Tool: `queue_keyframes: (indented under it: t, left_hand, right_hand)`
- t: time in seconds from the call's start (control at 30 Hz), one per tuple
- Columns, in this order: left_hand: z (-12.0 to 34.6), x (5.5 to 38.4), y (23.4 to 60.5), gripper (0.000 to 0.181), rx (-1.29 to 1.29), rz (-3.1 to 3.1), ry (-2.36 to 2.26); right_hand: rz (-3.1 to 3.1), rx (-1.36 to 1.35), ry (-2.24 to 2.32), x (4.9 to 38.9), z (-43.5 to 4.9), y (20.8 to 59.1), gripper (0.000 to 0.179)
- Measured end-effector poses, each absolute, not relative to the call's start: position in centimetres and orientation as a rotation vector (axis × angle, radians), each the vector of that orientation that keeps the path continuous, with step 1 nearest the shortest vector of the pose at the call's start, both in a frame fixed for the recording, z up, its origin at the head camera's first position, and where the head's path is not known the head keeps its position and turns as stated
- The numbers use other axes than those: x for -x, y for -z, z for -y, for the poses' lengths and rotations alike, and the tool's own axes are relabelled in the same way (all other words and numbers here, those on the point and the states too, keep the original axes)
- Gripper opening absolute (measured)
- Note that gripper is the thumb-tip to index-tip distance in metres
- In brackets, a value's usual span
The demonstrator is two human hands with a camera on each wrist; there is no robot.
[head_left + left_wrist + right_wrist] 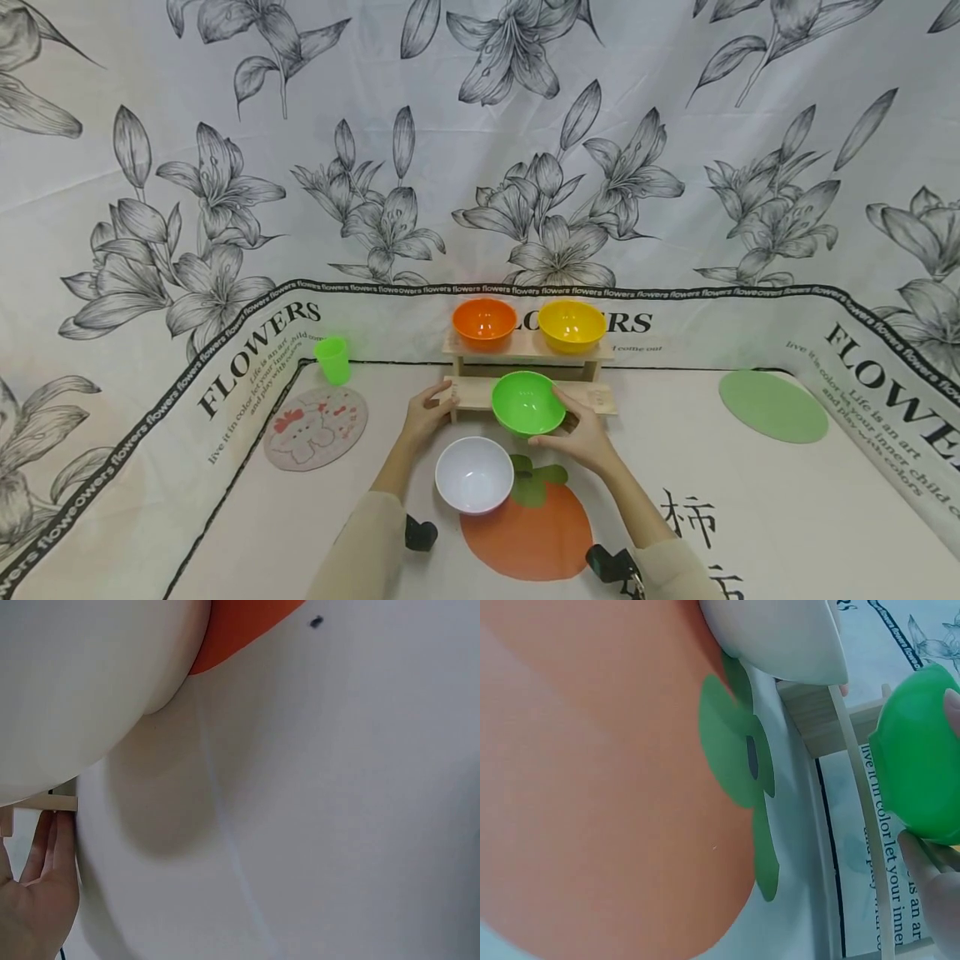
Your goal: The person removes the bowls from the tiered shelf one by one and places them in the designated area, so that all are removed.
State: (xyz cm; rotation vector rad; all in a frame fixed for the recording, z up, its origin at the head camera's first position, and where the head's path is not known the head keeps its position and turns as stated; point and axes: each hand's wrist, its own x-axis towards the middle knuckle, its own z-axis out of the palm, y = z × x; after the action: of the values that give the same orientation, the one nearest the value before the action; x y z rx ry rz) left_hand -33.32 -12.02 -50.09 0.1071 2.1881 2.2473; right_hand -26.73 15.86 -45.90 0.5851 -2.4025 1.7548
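Observation:
My right hand grips a green bowl at its right side, with the thumb and fingers about the rim and underside. The bowl is tipped a little toward me and overlaps the lower step of a two-step wooden rack. In the right wrist view the green bowl shows from its outer side, close over the rack's front edge. At the rack's left end, my left hand holds the lower step between thumb and fingers. A white bowl sits on the table between my forearms.
On the rack's upper step stand an orange bowl and a yellow bowl. A green cup is at the back left, behind a round patterned mat. To the right lies a green oval mat. Flower-printed cloth hangs behind the table.

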Motion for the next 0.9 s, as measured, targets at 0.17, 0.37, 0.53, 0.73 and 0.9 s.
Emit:
queue_keyframes:
  t: [0.17, 0.37, 0.53, 0.73, 0.9]
  left_hand:
    - [11.9, 33.8, 50.9, 0.045, -0.087, -2.212, -2.255]
    - [11.8, 33.8, 51.1, 0.044, -0.085, -2.245, -2.253]
    - [11.9, 33.9, 51.1, 0.044, -0.077, -2.264, -2.222]
    - [12.2, 34.1, 51.2, 0.045, -0.098, -2.221, -2.217]
    - [12.2, 34.2, 51.2, 0.045, -0.094, -2.245, -2.206]
  right_hand:
    - [2.367, -0.618, -1.792, 25.6, -16.7, 46.3, 0.088]
    - [2.468, -0.512, -1.763, 23.8, -17.8, 46.7, 0.091]
    - [2.467, -0.469, -1.841, 22.9, -18.3, 47.5, 0.092]
    - [2.472, -0.481, -1.837, 22.0, -18.8, 48.1, 0.092]
    - [2.497, -0.467, -1.844, 21.4, -19.1, 48.4, 0.092]
